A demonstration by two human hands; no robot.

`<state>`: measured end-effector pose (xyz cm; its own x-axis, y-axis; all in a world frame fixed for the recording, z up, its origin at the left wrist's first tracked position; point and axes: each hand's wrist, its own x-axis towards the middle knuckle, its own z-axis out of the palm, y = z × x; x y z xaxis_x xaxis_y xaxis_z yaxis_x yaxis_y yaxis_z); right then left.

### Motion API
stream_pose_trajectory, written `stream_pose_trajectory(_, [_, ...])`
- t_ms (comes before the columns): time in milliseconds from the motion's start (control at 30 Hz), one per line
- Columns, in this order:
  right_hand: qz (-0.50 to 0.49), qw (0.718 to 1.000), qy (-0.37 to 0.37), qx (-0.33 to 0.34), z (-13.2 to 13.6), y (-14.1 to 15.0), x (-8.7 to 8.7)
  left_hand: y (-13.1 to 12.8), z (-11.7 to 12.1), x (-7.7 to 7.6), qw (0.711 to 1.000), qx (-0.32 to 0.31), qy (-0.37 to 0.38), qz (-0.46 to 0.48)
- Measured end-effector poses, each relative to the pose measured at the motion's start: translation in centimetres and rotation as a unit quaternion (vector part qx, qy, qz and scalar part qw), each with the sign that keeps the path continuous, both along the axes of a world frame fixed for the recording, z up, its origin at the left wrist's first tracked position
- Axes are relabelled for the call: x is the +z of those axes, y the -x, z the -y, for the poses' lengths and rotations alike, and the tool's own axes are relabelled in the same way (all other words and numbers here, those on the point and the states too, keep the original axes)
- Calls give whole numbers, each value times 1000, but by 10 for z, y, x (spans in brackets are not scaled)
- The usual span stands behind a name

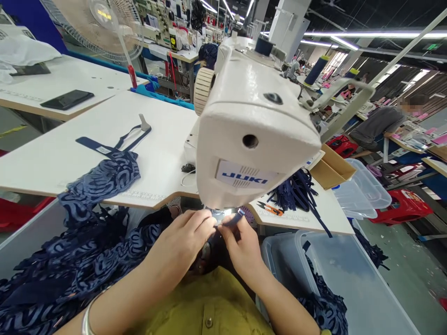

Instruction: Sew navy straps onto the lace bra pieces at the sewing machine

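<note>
Pinching a navy strip point(236, 218) in my right hand point(245, 249), I have it, in the head view, just below the head of the white sewing machine point(258, 121). The fingers of my left hand point(190, 237) are bunched together near the strip's left end; I cannot tell whether they grip it. To my left, a patterned blue garment point(108, 174) hangs over the table point(167, 149) edge; to my right, orange snips point(274, 210) lie beside heaped navy straps point(296, 190).

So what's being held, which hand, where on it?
Right hand: a navy strip, held near its visible end. Left hand: close beside it; what it grips can't be told.
</note>
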<state>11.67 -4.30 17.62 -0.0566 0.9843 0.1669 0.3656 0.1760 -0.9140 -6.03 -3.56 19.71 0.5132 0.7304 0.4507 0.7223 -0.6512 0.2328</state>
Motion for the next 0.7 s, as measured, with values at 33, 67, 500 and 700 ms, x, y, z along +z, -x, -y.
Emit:
stream_pose_trajectory(33, [8, 1000, 0, -5, -4, 2, 0, 2, -2, -4, 999, -10, -46, -9])
stream_pose_trajectory(67, [10, 1000, 3, -12, -6, 3, -1, 4, -3, -8, 996, -28, -79, -12])
stream_pose_trajectory(500, [-125, 991, 50, -1, -32, -5, -13, 3, 9, -29, 993, -50, -104, -28])
stream_pose_trajectory(700, [0, 1000, -11, -20, -50, -8, -6, -7, 9, -19, 991, 0, -133, -22])
